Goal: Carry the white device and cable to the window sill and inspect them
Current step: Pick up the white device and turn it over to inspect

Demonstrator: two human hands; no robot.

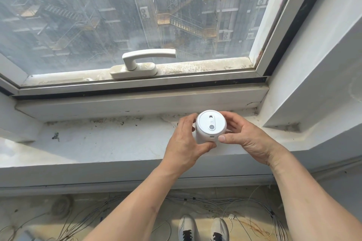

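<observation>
A white cylindrical device (210,127) is held above the window sill (101,143), its round end face turned up toward me, with a grey button and a small hole on an oval inset. A small port shows on its near side. My left hand (186,143) grips its left side and bottom. My right hand (242,137) holds its right side, thumb pressed beside the port. A thin white cable (170,123) shows on the sill just behind my left hand, mostly hidden.
A white window handle (137,62) sits on the frame behind the sill. A wall return (313,88) juts in at the right. Many thin white wires (195,201) lie on the floor by my shoes (203,229). Dirt specks dot the sill.
</observation>
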